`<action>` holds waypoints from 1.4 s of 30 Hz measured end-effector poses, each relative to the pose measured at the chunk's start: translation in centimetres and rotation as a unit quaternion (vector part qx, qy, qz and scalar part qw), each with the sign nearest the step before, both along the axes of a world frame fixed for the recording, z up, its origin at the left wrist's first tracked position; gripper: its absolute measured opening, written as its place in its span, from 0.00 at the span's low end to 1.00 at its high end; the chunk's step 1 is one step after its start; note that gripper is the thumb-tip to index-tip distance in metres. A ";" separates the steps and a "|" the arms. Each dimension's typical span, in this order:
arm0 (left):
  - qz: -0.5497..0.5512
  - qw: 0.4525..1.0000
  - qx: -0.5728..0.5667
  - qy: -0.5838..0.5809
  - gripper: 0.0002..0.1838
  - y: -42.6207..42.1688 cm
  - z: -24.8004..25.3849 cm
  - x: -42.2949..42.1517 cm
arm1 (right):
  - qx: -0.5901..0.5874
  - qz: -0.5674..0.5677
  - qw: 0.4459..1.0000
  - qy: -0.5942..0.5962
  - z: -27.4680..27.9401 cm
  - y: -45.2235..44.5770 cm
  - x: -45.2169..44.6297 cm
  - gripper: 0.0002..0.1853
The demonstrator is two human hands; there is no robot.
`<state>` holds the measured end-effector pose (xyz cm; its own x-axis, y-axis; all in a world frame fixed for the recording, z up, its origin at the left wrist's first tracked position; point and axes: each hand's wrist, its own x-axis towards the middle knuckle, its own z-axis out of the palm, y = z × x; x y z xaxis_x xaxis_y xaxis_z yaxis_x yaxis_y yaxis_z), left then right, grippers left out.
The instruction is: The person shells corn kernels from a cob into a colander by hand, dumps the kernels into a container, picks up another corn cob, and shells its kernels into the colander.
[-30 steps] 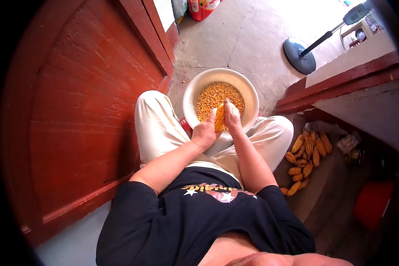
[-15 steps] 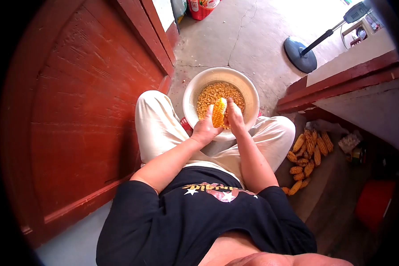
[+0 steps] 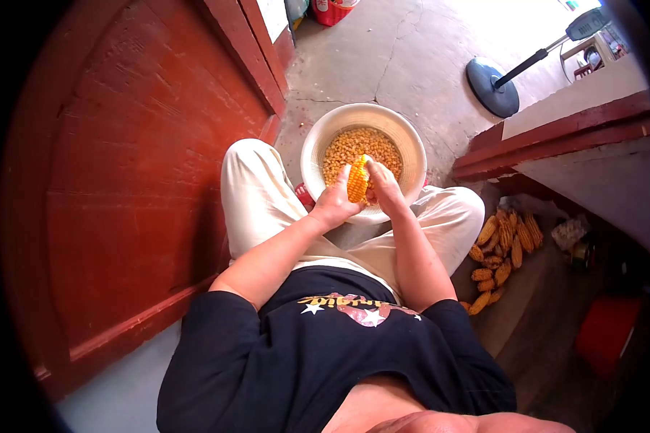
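Note:
A yellow corn cob (image 3: 357, 180) is held above a white basin (image 3: 312, 148) that has loose corn kernels (image 3: 362, 144) in its bottom. My left hand (image 3: 334, 206) is closed around the cob's near left side, thumb pointing up along it. From the right, my right hand (image 3: 386, 187) grips the same cob, its thumb near the upper tip. The fingers beneath the cob are mostly hidden. Both hands are over the basin's near side, between my bent knees.
A pile of corn cobs (image 3: 505, 245) lies on the floor to my right, near a red object (image 3: 608, 333). On my left stands a red wooden door (image 3: 137, 173). Ahead are a fan base (image 3: 492, 88) and a red container (image 3: 332, 10); a wall edge (image 3: 556, 155) juts in at right.
The right thumb has come onto the upper part of the cob, and the right hand has shifted slightly right. The whole view has moved a little. The left hand keeps its hold.

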<state>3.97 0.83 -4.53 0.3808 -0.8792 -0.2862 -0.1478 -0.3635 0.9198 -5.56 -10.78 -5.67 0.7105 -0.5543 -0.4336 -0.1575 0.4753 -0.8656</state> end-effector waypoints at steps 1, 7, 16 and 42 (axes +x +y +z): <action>-0.026 0.994 0.058 -0.083 0.41 0.1 1.0 0.0 | -0.044 0.021 0.998 0.031 0.2 0.3 0.2 0.12; 0.019 0.960 -0.046 0.276 0.44 0.1 1.5 0.4 | 0.011 0.007 0.999 -0.031 0.1 0.3 0.1 0.15; -0.009 0.979 -0.022 0.203 0.42 0.4 2.6 2.1 | 0.114 0.053 0.990 -0.060 0.8 -0.5 -0.2 0.14; -0.003 0.995 -0.059 0.085 0.41 -0.1 1.5 1.3 | 0.112 0.037 0.993 -0.031 -1.7 -0.1 0.3 0.15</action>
<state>5.30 0.69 -3.06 0.3307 -0.9124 -0.2410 0.0114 -0.2515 0.9678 -5.26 -10.85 -7.37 0.7745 -0.3946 -0.4944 -0.1484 0.6464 -0.7484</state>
